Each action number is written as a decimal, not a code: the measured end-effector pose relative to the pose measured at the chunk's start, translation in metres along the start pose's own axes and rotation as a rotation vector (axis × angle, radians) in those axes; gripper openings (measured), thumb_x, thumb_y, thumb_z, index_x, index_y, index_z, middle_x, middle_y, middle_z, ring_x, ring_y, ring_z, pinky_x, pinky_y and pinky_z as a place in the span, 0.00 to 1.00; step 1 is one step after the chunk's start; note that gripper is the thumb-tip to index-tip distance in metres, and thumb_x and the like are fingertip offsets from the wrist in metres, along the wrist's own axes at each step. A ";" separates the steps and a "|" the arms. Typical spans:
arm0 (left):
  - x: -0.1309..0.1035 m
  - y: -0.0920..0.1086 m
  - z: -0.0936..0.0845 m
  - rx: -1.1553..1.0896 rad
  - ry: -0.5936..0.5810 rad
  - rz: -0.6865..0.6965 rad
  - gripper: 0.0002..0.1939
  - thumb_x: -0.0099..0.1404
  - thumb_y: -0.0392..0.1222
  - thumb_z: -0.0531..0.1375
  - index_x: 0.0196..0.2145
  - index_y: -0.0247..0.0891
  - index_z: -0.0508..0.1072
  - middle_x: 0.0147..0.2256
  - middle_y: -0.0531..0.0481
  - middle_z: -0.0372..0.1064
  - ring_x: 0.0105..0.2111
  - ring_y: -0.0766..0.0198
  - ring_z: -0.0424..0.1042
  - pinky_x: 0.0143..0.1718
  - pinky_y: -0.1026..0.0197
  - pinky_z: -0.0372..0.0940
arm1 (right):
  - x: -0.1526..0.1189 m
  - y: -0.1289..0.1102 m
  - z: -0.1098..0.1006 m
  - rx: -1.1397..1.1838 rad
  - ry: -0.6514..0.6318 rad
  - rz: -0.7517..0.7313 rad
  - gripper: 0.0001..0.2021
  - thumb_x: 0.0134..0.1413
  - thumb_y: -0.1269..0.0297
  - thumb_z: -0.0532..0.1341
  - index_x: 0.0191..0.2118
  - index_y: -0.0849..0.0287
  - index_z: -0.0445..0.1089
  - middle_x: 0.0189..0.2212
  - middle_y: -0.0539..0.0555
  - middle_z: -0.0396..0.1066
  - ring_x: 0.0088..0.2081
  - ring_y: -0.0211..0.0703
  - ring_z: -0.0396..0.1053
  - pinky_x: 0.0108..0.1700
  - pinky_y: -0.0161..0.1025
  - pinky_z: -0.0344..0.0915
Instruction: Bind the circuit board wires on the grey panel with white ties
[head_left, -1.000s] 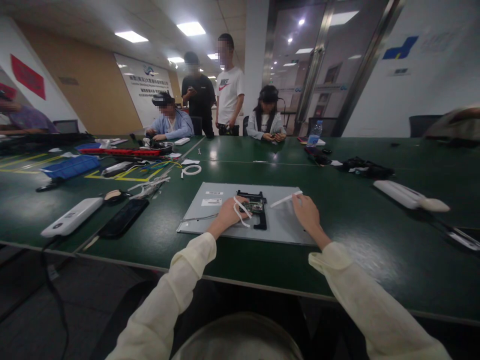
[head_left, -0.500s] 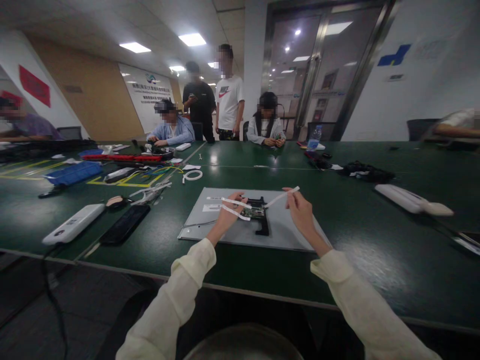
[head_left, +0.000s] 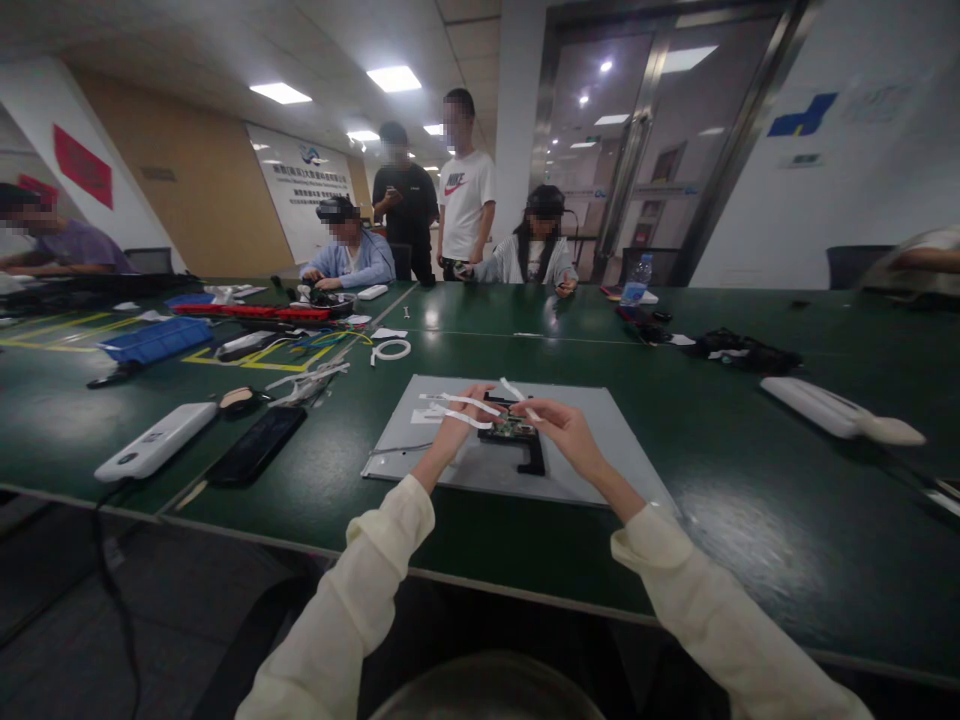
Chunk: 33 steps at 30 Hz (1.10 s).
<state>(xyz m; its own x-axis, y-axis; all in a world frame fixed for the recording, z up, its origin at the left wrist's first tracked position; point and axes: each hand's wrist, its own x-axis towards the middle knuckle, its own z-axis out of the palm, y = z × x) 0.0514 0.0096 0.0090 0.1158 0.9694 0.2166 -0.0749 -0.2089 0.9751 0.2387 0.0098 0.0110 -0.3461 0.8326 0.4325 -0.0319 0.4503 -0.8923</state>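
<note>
A grey flat panel (head_left: 574,480) lies on the table in front of me. On it sit a green circuit board (head_left: 516,427) and a black bracket-like part (head_left: 534,455). My left hand (head_left: 466,410) is at the board's left edge, its fingers curled; what they grip is hidden. Two white strips (head_left: 463,415) lie across the back of this hand. My right hand (head_left: 561,425) pinches another white strip (head_left: 516,393) between thumb and fingers, its free end pointing up and left above the board. A thin cable (head_left: 401,450) runs over the panel's left side.
To the left lie a black phone (head_left: 256,447), a white power bank (head_left: 156,442) and a blue tray (head_left: 154,342). A white tape roll (head_left: 391,350) is beyond the panel. A white device (head_left: 814,405) lies at right. Other people sit and stand across the table.
My right hand has moved left with its strip, from the panel's right side to over the circuit board. My left hand stays nearly in place. A person opposite has spread their hands apart.
</note>
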 end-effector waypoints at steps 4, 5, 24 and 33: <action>0.001 -0.003 0.001 -0.020 0.010 0.035 0.26 0.64 0.54 0.51 0.55 0.37 0.59 0.35 0.44 0.73 0.31 0.60 0.74 0.31 0.60 0.67 | -0.003 -0.003 -0.003 0.146 -0.044 0.116 0.14 0.45 0.67 0.56 0.39 0.57 0.75 0.40 0.54 0.73 0.44 0.46 0.69 0.50 0.44 0.62; 0.002 -0.004 0.000 -0.011 0.016 0.061 0.26 0.64 0.54 0.51 0.55 0.37 0.58 0.37 0.43 0.73 0.33 0.60 0.74 0.32 0.60 0.67 | -0.003 -0.004 -0.004 0.194 -0.063 0.152 0.15 0.45 0.67 0.56 0.39 0.57 0.75 0.40 0.55 0.73 0.44 0.47 0.69 0.49 0.44 0.62; 0.017 -0.036 -0.043 0.850 -0.385 0.370 0.23 0.57 0.38 0.60 0.51 0.40 0.65 0.52 0.44 0.63 0.53 0.57 0.62 0.56 0.53 0.56 | 0.028 0.064 -0.026 -0.648 0.142 0.143 0.20 0.47 0.60 0.60 0.47 0.59 0.69 0.43 0.57 0.71 0.41 0.47 0.69 0.46 0.44 0.64; 0.018 -0.037 -0.040 0.784 -0.342 0.364 0.22 0.56 0.39 0.62 0.49 0.39 0.67 0.50 0.43 0.65 0.51 0.57 0.63 0.54 0.53 0.57 | 0.020 0.054 -0.020 -0.638 0.039 0.095 0.27 0.47 0.55 0.61 0.54 0.59 0.62 0.51 0.59 0.64 0.51 0.50 0.62 0.54 0.47 0.58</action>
<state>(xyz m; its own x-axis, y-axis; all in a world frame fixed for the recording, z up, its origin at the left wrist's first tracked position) 0.0163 0.0401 -0.0249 0.5116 0.7620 0.3970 0.5125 -0.6414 0.5709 0.2486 0.0574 -0.0260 -0.2854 0.8841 0.3701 0.5651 0.4671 -0.6801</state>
